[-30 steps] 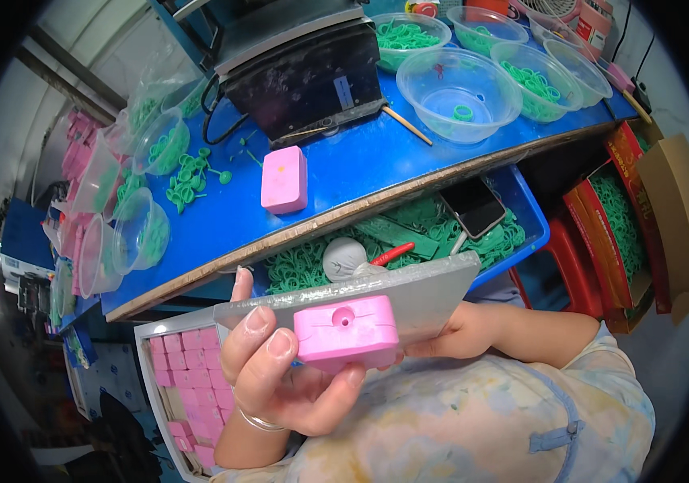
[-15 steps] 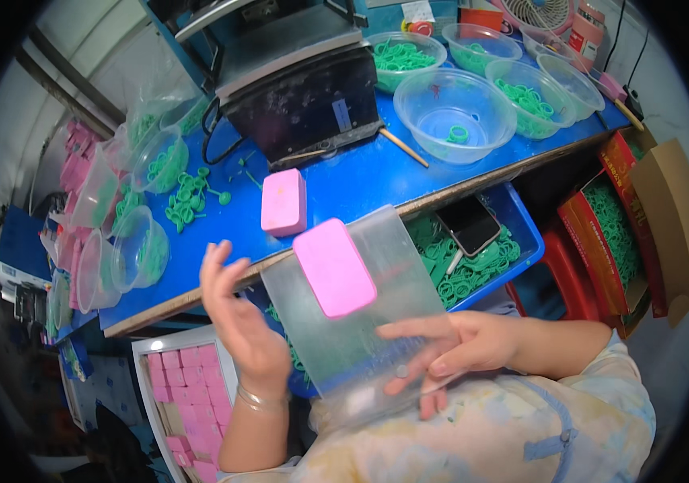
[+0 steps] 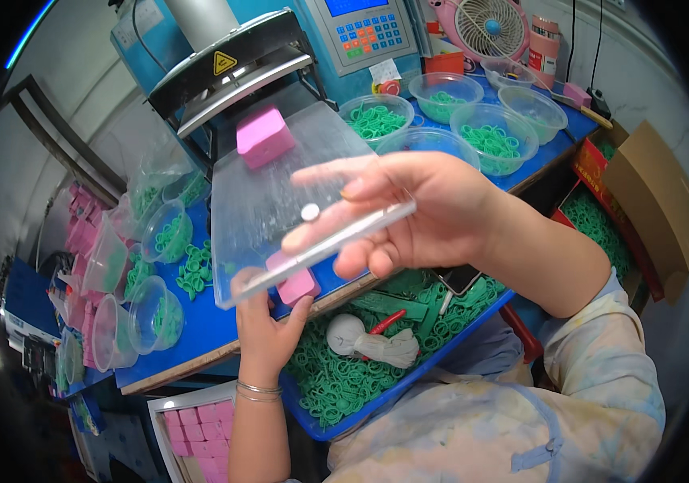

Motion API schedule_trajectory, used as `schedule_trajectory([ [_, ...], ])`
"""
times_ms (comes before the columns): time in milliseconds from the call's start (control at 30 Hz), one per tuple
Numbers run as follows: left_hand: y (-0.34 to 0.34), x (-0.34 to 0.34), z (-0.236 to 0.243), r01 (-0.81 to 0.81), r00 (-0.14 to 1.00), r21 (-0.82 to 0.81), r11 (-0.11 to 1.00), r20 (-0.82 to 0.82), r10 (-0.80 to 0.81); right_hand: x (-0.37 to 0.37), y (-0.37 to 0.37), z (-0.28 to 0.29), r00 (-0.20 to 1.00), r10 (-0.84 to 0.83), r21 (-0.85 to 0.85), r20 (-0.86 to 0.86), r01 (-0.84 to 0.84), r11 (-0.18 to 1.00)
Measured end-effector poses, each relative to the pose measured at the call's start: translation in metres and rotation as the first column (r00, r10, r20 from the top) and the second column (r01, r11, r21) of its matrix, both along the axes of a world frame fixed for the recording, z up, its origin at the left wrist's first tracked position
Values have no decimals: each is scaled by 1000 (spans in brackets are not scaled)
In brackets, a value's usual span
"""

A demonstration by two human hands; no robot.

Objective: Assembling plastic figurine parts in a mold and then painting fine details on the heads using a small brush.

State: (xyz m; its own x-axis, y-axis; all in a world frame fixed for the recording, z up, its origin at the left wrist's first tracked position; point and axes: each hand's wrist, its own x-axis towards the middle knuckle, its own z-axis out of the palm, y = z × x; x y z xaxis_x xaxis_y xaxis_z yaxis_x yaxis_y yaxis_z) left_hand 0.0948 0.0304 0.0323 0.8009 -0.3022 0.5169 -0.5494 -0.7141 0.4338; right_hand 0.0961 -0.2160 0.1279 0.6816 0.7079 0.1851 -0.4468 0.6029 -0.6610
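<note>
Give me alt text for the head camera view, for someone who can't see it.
A right hand holds a clear plastic plate carrying a pink block, while the left hand grips another pink block beneath it, above a blue tray of green rings.

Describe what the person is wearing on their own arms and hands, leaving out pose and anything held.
Both hands are bare, with no gloves. The left hand has thin silver-coloured bangles around the wrist and a bare forearm. The right hand shows no rings or wristwear that I can make out; its forearm is bare up to a loose pale sleeve, cream with faint blue and yellow mottling, pushed up near the elbow.
</note>
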Motion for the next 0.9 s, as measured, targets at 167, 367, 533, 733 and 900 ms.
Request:
schedule_trajectory([
  [167,2,10,6,9,996,-51,999,-90,-14,30,17,10,958,-279,-54,-74,275,960],
  [367,6,18,2,80,986,-11,997,-149,-81,48,23,-8,811,-528,-337,251,584,738],
  [533,1,0,-3,23,996,-58,998,-80,-28,56,34,-15,725,-618,-351,303,688,635],
  [733,33,-83,-48,182,877,163,970,420,-235,79,23,-27,674,-639,-306,371,738,601],
  [900,155,-128,-68,-376,914,261,889,262,310,83,-3,-26,636,-613,-318,468,769,555],
])
